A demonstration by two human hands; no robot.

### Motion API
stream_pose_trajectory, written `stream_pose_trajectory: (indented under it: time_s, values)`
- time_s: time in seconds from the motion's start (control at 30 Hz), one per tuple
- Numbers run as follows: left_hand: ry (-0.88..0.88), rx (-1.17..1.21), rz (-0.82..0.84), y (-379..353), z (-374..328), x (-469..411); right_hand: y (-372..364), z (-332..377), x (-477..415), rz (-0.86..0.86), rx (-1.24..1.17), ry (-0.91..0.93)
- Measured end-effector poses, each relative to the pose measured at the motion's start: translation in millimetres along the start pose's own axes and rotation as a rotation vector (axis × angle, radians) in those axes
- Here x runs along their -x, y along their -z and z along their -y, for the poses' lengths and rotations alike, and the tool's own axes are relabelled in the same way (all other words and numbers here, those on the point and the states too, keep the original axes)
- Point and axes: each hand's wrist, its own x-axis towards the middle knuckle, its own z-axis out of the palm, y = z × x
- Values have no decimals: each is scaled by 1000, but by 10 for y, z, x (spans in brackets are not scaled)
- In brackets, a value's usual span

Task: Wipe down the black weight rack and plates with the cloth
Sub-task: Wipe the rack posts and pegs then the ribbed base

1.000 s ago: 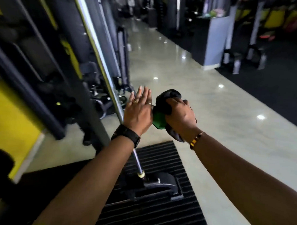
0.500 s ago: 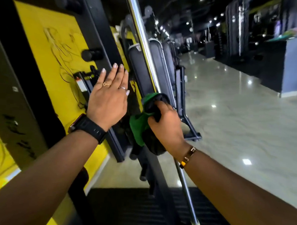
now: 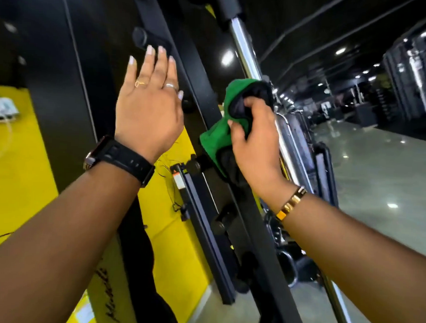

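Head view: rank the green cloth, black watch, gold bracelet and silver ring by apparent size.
1. green cloth, partly hidden by the right hand
2. black watch
3. gold bracelet
4. silver ring
All sit about equally near the camera, so the order looks safe.

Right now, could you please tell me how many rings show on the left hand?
2 on the left hand: a gold ring toward the little-finger side, a silver ring on the finger beside the thumb. The thumb is partly hidden, so another could be missed.
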Motion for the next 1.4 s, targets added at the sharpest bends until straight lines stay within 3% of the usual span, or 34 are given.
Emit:
stream_pose_trajectory:
  time_s: [0.27, 0.43, 0.6, 0.77, 0.9, 1.07, 1.27, 1.4]
  values:
    - [29, -172, -10, 91, 433, -731, -603, 199, -1182, 59, -172, -43]
    - [84, -176, 36, 44, 528, -1023, -873, 337, -1719, 139, -147, -198]
    - [105, -202, 102, -91, 476, -1092, -1073, 252, -1821, 334, -98, 68]
    - [144, -200, 117, -177, 456, -1169, -1129, 280, -2056, 531, 23, 87]
    - [133, -211, 118, -172, 453, -1136, -1179, 373, -2269, 542, -6, 19]
    - [67, -265, 136, -133, 484, -1150, -1155, 302, -2125, 550, 29, -3]
    - [-23, -324, 192, -77, 481, -1164, -804, 19, -1245, 535, 121, 71]
    - [-44, -328, 222, -73, 468, -1147, -878, -33, -1361, 537, 121, -23]
